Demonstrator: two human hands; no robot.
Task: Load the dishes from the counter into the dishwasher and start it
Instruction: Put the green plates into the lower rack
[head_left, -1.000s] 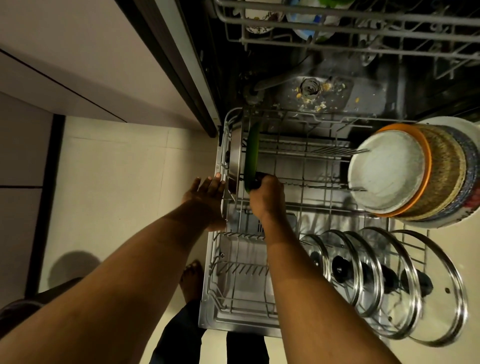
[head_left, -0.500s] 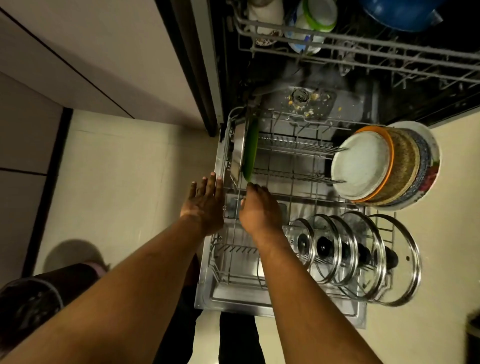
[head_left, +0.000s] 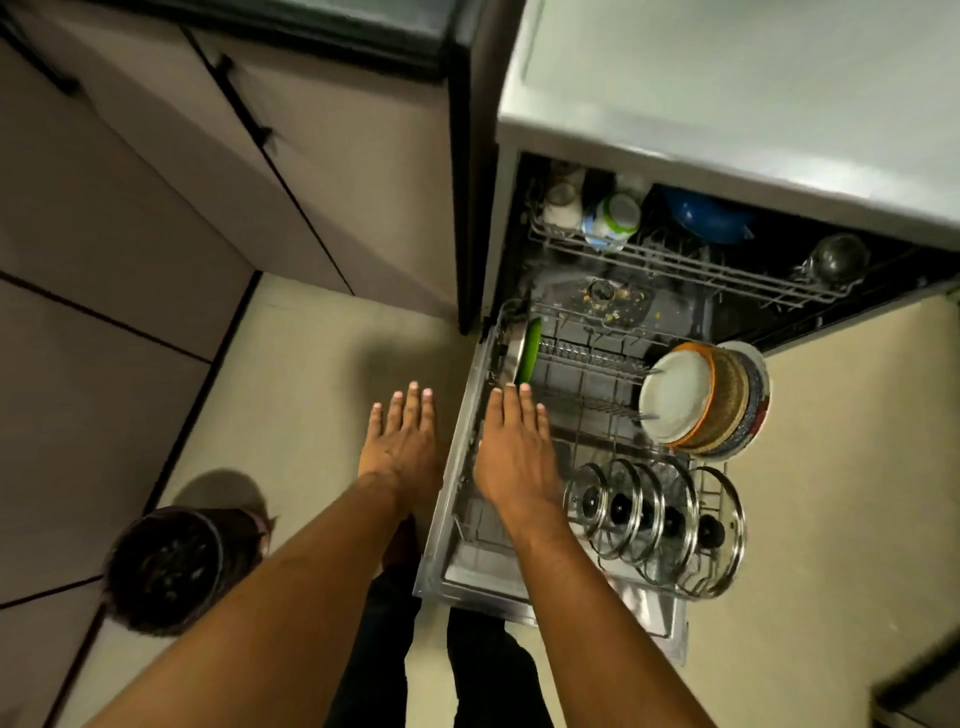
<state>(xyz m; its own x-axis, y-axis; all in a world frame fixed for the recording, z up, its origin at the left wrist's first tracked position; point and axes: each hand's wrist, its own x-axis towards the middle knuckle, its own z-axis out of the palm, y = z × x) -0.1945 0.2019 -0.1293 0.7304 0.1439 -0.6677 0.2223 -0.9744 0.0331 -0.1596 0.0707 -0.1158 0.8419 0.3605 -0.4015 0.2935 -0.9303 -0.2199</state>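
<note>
Both hands were empty, fingers straight. Left hand (head_left: 402, 441) hovered over the floor beside the lower rack (head_left: 462, 582); right hand (head_left: 514, 452) was over its left side, just short of the green plate (head_left: 531, 351). Plate stood on edge, far left. Risk: if it wasn't seated between tines, sliding the rack in would tip it.

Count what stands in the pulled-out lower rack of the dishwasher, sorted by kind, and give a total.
Glass lids: 4
Plates in the right-hand row: 4, counting the orange-rimmed white one as a single plate
Green plate: 1
Steel dish beside the green plate: 1
Total: 10
</note>
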